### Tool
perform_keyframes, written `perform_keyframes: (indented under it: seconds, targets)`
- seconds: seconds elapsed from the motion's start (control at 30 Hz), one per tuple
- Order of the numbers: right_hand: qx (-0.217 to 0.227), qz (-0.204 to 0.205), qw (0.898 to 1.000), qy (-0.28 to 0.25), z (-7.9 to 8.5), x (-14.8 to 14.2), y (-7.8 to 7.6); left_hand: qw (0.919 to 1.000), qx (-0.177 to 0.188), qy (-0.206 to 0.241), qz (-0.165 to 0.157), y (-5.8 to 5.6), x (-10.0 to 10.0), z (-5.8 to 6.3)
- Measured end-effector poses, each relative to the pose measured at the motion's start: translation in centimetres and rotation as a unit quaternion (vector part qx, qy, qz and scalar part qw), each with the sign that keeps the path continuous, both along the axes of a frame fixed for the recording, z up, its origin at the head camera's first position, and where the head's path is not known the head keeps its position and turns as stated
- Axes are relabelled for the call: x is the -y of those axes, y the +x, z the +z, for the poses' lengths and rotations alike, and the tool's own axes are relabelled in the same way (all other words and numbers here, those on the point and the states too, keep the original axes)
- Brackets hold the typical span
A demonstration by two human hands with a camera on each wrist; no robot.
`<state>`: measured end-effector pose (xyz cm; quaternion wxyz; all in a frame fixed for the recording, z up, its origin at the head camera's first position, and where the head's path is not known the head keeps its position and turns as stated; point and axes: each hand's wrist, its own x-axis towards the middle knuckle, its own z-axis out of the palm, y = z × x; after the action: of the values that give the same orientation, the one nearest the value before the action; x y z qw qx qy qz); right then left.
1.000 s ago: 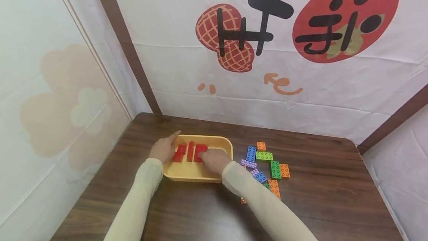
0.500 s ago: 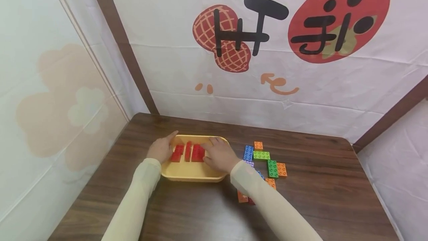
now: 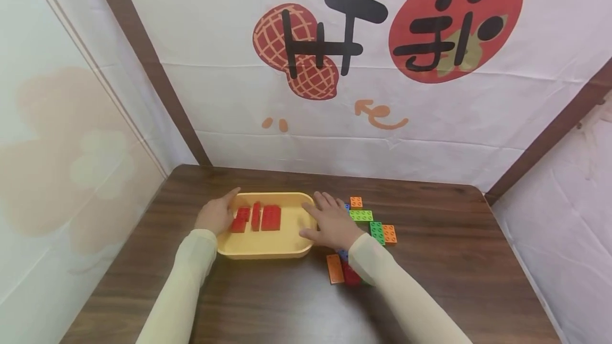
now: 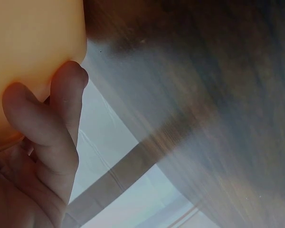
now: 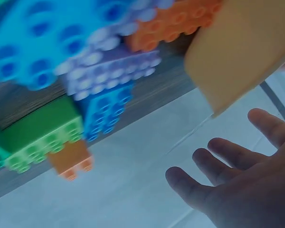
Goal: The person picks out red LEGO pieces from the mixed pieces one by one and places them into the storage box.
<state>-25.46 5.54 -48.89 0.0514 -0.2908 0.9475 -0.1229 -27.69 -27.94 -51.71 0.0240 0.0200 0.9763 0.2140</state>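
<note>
A yellow plastic tray (image 3: 292, 230) sits on the dark wooden table with several red toy building bricks (image 3: 271, 217) in its left half. At the tray's left end, my left hand (image 3: 214, 217) grips the wall, its bent fingers (image 4: 40, 123) against the outside in the left wrist view. My right hand (image 3: 333, 225) hovers by the right rim with fingers spread and nothing held; its fingertips overlap the tray in the head view. The right wrist view shows its loose fingers (image 5: 187, 187) apart from the tray wall (image 5: 242, 52).
Right of the tray lie loose bricks: lime (image 3: 360, 215), green (image 3: 376, 232), several orange (image 3: 335, 268) and a dark red one (image 3: 351, 275). Blue (image 5: 42, 28) and purple bricks (image 5: 111, 71) show in the right wrist view. A printed cloth (image 3: 215, 94) hangs behind the table.
My right hand has drawn back from the red bricks to the tray's right rim, its fingers spreading. The left hand stays at the left end. The head view has shifted slightly.
</note>
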Motion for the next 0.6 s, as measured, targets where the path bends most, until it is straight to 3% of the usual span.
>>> perform_keyframes:
  seconds: [0.2, 0.43, 0.6]
  targets:
    - [0.014, -0.029, 0.999, -0.022, -0.2, -2.3, 1.2, 1.0000, 0.008, 0.003, 0.001, 0.0, 0.4, -0.1]
    - [0.034, -0.070, 0.996, -0.049, -1.8, -5.6, 3.1, 0.9999, 0.008, -0.005, -0.004, -0.2, 0.5, -0.5]
    - [0.038, -0.101, 0.993, -0.038, -2.9, -7.9, 4.7, 1.0000, 0.004, -0.003, -0.007, -0.4, 0.3, -0.3]
